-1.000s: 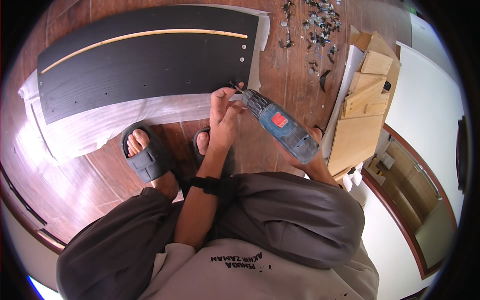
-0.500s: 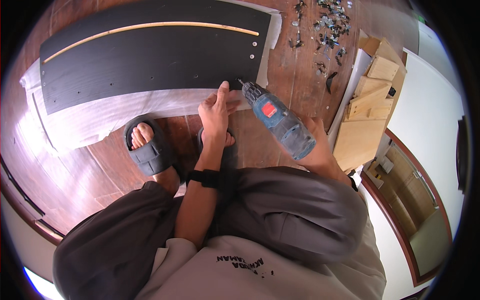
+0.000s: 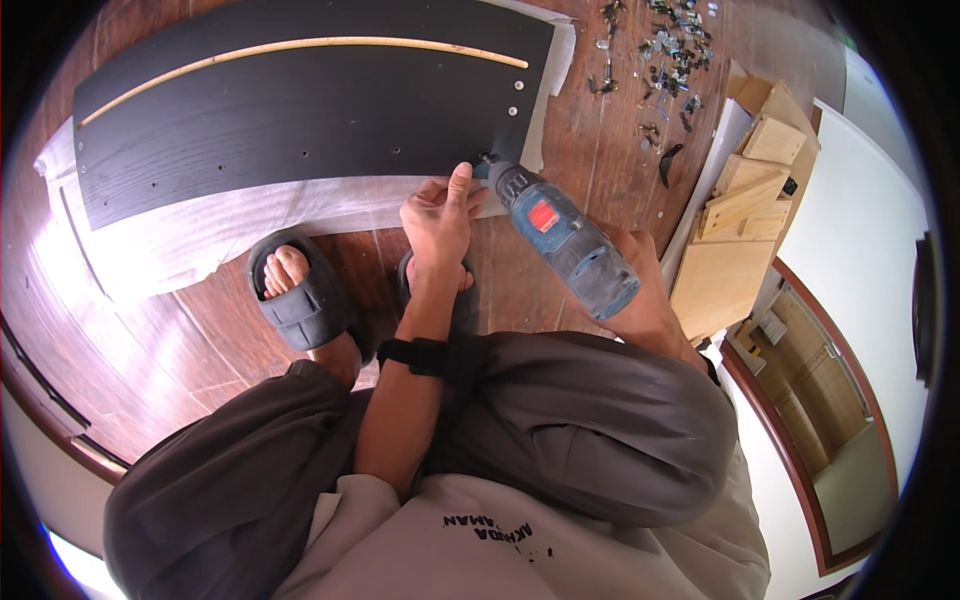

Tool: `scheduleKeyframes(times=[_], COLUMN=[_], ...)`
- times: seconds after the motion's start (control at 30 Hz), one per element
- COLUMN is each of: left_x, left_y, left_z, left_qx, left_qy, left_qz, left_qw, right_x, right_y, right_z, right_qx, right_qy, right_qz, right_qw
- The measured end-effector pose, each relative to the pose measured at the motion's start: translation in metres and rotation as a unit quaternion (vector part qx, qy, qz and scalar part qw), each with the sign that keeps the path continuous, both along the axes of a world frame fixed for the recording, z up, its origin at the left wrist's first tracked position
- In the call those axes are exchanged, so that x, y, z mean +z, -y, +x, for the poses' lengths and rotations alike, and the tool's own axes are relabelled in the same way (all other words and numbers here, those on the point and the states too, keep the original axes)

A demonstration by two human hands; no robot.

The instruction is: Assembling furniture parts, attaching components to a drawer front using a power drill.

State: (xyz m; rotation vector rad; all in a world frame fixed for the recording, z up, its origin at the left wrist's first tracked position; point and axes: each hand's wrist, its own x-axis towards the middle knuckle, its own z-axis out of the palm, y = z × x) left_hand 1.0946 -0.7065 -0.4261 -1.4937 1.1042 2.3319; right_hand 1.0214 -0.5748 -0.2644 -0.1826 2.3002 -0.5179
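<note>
My right hand point(image 3: 636, 268) is wrapped round a blue-grey cordless drill point(image 3: 572, 240) with a red patch, which hides most of its fingers. The drill's dark bit points at the near right corner of a black wooden panel point(image 3: 300, 110), its tip at a hole there. Just left of the chuck, my left hand point(image 3: 437, 218) pinches the panel's near edge, thumb on the upper face and fingers at the edge below. Small holes run along this near side. A narrow light wooden strip point(image 3: 300, 48) stretches along the panel's far part.
White foam sheeting point(image 3: 190, 235) lies under the panel on the reddish wood floor. Loose screws and fittings point(image 3: 675, 50) are scattered at the far right. Light wooden boards point(image 3: 725, 265) are stacked to the right. My sandalled foot point(image 3: 295, 290) stands close to the sheeting.
The drill's chuck has come closer to the panel and its bit now meets the corner hole. My left thumb has shifted slightly right along the edge. The whole view has moved a little.
</note>
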Motion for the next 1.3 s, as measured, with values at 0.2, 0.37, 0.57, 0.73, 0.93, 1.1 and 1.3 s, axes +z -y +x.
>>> scheduleKeyframes(times=[0.2, 0.37, 0.57, 0.73, 0.93, 1.1, 1.3], left_x=[0.000, 0.002, 0.003, 0.004, 0.013, 0.033, 0.040], left_y=[0.000, 0.002, 0.003, 0.004, 0.014, 0.018, 0.011], left_z=[0.000, -0.001, -0.001, -0.001, -0.004, -0.006, -0.038], left_qx=[0.011, 0.007, -0.008, -0.048, -0.101, -0.231, -0.370], left_qy=[-0.012, -0.001, -0.002, 0.016, 0.025, -0.026, -0.022], left_qz=[0.007, 0.013, 0.017, -0.016, -0.036, -0.367, -0.535], left_qw=[1.000, 1.000, 1.000, 0.999, 0.994, 0.901, 0.759], right_x=[-0.001, -0.002, 0.009, 0.018, 0.034, -0.034, -0.116], right_y=[0.001, 0.003, 0.011, 0.005, -0.046, -0.091, -0.140], right_z=[-0.008, -0.010, -0.018, -0.023, -0.011, 0.035, 0.090], right_qx=[0.008, 0.031, 0.027, 0.024, 0.080, 0.025, -0.098], right_qy=[0.026, 0.012, 0.028, 0.001, -0.064, -0.179, -0.215], right_qz=[0.018, 0.006, 0.019, -0.014, -0.082, -0.092, 0.069], right_qw=[0.999, 0.999, 0.999, 1.000, 0.991, 0.979, 0.969])
